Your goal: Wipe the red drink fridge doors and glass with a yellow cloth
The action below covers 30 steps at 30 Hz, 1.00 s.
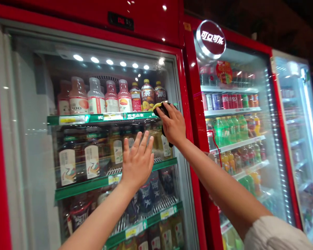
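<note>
The right hand (pixel 175 125) grasped a black-and-yellow item (pixel 158 105), fingers laid over it, likely to keep it flat at the upper right of the glass door (pixel 36 146); the left hand (pixel 137 159) held nothing, perhaps raised for steadiness, its contact with the glass unclear; its fingers pointed up; both arms stretched forward; behind, bottles (pixel 95 97) stood upright, labels presumably faced outward for viewing.

Round sign (pixel 211 39) — 可口可乐; shelf strip (pixel 135 116) — 农夫山泉
</note>
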Available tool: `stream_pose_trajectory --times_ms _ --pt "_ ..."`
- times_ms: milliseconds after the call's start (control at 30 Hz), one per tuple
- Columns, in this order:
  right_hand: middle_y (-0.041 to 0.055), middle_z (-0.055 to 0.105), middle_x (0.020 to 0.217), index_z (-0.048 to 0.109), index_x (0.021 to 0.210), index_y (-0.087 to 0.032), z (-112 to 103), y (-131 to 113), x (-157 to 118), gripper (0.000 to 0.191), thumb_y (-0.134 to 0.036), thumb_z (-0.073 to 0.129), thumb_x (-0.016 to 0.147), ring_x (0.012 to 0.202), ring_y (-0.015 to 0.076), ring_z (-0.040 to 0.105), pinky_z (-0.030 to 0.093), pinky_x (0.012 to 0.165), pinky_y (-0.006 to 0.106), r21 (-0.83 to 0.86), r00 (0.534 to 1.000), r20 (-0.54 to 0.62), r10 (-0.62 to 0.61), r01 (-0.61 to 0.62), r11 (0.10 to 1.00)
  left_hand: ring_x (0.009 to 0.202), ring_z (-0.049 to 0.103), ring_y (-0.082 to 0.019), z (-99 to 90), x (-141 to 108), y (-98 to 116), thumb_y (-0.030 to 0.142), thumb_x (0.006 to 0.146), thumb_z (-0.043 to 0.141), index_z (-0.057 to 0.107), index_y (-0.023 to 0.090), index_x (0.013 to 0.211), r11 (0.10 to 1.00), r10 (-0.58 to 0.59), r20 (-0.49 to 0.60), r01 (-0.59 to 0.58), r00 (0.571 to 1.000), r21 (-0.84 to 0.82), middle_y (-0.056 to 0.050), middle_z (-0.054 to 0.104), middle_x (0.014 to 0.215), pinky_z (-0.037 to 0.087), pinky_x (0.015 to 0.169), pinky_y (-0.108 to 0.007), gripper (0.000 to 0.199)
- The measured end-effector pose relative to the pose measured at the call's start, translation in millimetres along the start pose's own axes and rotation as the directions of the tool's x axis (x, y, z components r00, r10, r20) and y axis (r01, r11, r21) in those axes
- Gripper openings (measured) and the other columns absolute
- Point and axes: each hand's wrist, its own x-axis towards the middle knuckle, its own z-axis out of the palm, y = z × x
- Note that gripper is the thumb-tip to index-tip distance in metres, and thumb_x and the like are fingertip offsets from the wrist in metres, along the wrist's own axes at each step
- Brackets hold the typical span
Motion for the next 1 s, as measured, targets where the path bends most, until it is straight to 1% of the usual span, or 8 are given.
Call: stream_pose_trajectory --times_ms 133,333,400,467,600,667,900,1000 --pt "0.0015 0.038 0.163 0.044 0.152 -0.036 0 32 1 0.056 -0.016 0.042 0.1 0.15 0.028 0.031 0.035 0.118 0.051 -0.013 0.998 -0.026 0.051 -0.052 0.999 0.156 0.02 -0.026 5.8 -1 12 0.032 0.098 0.053 0.034 0.021 0.157 1.0 -0.026 -0.004 0.026 1.0 -0.006 -0.007 0.029 0.166 -0.001 0.128 -0.056 0.063" --pt "0.0072 0.039 0.162 0.043 0.153 -0.032 -7 33 -87 0.057 -0.016 0.045 0.098 0.152 0.0298 0.028 0.036 0.117 0.052 -0.062 0.996 0.012 0.084 -0.083 0.995 0.156 0.022 -0.026 10.6 -16 32 0.032 0.097 0.055 0.038 0.022 0.156 0.998 -0.044 0.017 0.045 0.999 -0.041 -0.007 0.032 0.164 -0.002 0.128 -0.056 0.062" --pt "0.0066 0.041 0.161 0.042 0.153 -0.034 -10 31 -101 0.058 -0.016 0.046 0.098 0.152 0.0291 0.029 0.037 0.117 0.052 -0.062 0.997 0.025 0.069 -0.068 0.996 0.156 0.021 -0.025 10.9 -20 37 0.032 0.097 0.055 0.036 0.022 0.157 0.998 -0.041 0.032 0.043 0.999 -0.054 -0.007 0.032 0.164 -0.002 0.128 -0.056 0.064" --pt "0.0058 0.042 0.16 0.044 0.152 -0.034 -10 33 -94 0.058 -0.015 0.046 0.097 0.151 0.0287 0.031 0.038 0.116 0.051 -0.058 0.997 0.029 0.066 -0.064 0.996 0.156 0.02 -0.025 11.5 -20 39 0.031 0.097 0.055 0.034 0.023 0.157 0.998 -0.028 0.044 0.031 0.999 -0.059 -0.007 0.032 0.164 -0.003 0.128 -0.056 0.065" --pt "0.0056 0.041 0.16 0.048 0.15 -0.032 -6 40 -48 0.056 -0.014 0.044 0.097 0.151 0.03 0.031 0.041 0.113 0.051 -0.057 0.994 0.005 0.11 -0.11 0.992 0.157 0.017 -0.025 13.8 -13 43 0.03 0.097 0.053 0.03 0.023 0.159 0.998 -0.036 0.046 0.039 0.998 -0.056 -0.007 0.029 0.165 -0.004 0.128 -0.057 0.066" --pt "0.0057 0.04 0.161 0.049 0.149 -0.031 -5 40 -42 0.055 -0.013 0.043 0.097 0.151 0.0298 0.031 0.041 0.113 0.05 -0.059 0.992 -0.008 0.124 -0.125 0.99 0.157 0.017 -0.025 14.6 -12 45 0.03 0.097 0.053 0.029 0.022 0.159 0.997 -0.047 0.048 0.05 0.998 -0.059 -0.007 0.029 0.165 -0.004 0.128 -0.057 0.067" --pt "0.0063 0.045 0.158 0.051 0.147 -0.032 -14 26 -135 0.054 -0.012 0.045 0.097 0.151 0.028 0.031 0.039 0.116 0.049 -0.06 0.998 0.046 0.047 -0.044 0.997 0.156 0.022 -0.026 12.2 -31 54 0.031 0.097 0.053 0.039 0.02 0.155 0.995 -0.061 0.07 0.066 0.996 -0.069 -0.009 0.031 0.164 0.0 0.128 -0.057 0.06" --pt "0.0052 0.045 0.158 0.054 0.145 -0.033 -16 28 -127 0.052 -0.013 0.045 0.098 0.151 0.027 0.032 0.04 0.116 0.047 -0.062 0.996 0.057 0.076 -0.073 0.995 0.155 0.024 -0.027 10.4 -33 52 0.03 0.097 0.053 0.043 0.021 0.153 0.996 -0.048 0.077 0.054 0.996 -0.075 -0.008 0.033 0.164 0.001 0.128 -0.058 0.057"
